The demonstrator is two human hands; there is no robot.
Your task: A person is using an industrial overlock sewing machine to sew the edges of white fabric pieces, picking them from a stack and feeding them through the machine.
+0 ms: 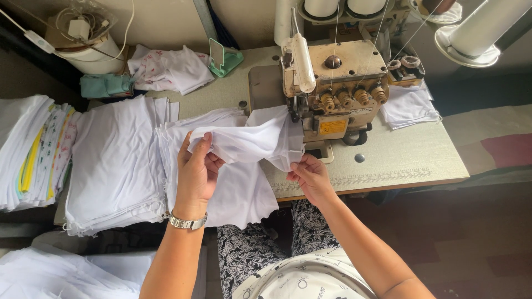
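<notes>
The left hand (195,171) pinches the white cloth piece (252,141) near its left edge — fingers curled shut on a fold. The right hand (311,176) pinches its near right corner, just beside the sewing machine (332,83) — cloth stretched between them.

The white cloth (260,141) covers the sewing machine's (332,83) needle area; thread cones (338,6) are cut off at the top edge, and the fabric stack (22,149) at the left.
</notes>
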